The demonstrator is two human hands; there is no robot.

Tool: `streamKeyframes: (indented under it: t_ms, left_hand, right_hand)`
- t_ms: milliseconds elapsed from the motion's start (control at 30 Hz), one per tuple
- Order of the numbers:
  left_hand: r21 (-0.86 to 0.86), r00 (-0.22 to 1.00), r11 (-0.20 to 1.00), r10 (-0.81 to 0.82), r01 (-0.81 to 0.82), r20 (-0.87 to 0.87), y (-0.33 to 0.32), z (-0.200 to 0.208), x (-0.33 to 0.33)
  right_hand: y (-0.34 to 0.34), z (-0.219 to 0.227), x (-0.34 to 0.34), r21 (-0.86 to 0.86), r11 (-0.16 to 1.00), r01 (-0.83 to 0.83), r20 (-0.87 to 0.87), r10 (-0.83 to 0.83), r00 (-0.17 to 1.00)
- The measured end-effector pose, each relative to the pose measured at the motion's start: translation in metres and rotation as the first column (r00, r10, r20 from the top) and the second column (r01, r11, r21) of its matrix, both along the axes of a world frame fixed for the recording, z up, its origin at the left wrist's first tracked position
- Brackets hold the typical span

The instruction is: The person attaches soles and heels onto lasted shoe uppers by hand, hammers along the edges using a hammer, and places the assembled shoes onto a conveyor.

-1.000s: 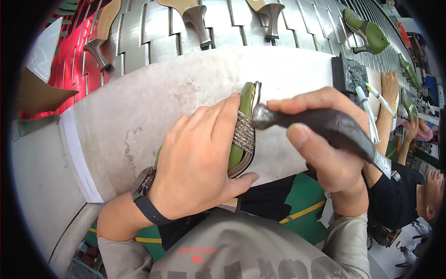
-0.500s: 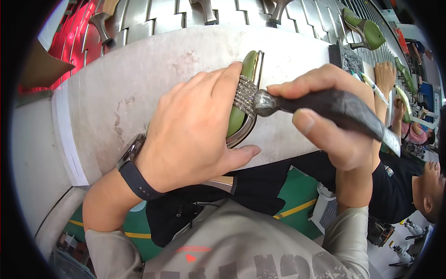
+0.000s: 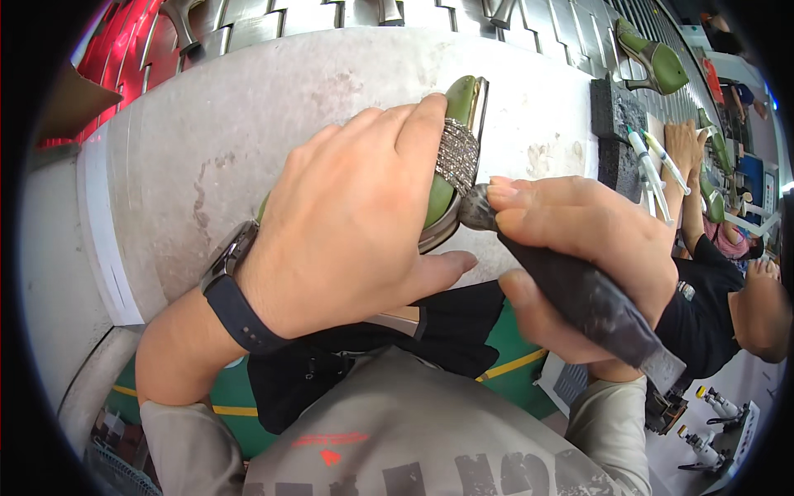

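Note:
A sandal with a glittery band (image 3: 457, 155) lies on its side on a pale worktop, fitted over a green shoe last (image 3: 439, 198). The sole edge faces right. My left hand (image 3: 351, 215) is wrapped over the sandal and last, pinning them down and hiding most of their length. In my right hand (image 3: 600, 240) is a hand tool with a rounded metal head and a black wrapped handle (image 3: 571, 293) ending in a flat metal tip. Its round head touches or nearly touches the sole edge just below the glittery band.
Beyond the worktop (image 3: 273, 99) runs a slatted metal conveyor (image 3: 331, 15) carrying heeled shoes. A green shoe (image 3: 662, 66) sits at the far right. Near a dark block (image 3: 614, 112) are white tubes with needle tips (image 3: 649, 169). A co-worker (image 3: 711, 306) is close on the right.
The tool's head has moved down along the sole edge, and its handle now slants more steeply. My right hand has dropped lower. My left hand still holds the sandal.

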State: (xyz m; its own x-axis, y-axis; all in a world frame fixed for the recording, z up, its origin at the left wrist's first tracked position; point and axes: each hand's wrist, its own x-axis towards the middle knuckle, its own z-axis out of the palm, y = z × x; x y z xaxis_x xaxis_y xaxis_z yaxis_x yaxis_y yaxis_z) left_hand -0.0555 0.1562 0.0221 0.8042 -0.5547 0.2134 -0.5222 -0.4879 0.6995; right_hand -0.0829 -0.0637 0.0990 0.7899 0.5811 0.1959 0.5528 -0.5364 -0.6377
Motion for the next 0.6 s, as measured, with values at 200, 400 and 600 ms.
streamKeyframes:
  t_ms: [200,400,600]
  left_hand:
    - [0.008,1.0,1.0,0.007,-0.007,0.023,0.002,-0.004,-0.003]
    - [-0.012,0.996,0.999,-0.046,0.047,0.079,0.008,-0.004,-0.005]
    - [0.064,0.982,0.988,-0.144,0.137,0.119,0.036,-0.003,-0.02]
  right_hand:
    - [0.011,-0.043,-0.044,0.212,0.95,0.228,0.011,-0.236,0.972]
    - [0.064,-0.082,-0.084,0.447,0.818,0.363,0.217,-0.492,0.843]
    - [0.055,-0.081,-0.078,0.402,0.901,0.164,0.16,-0.246,0.956]
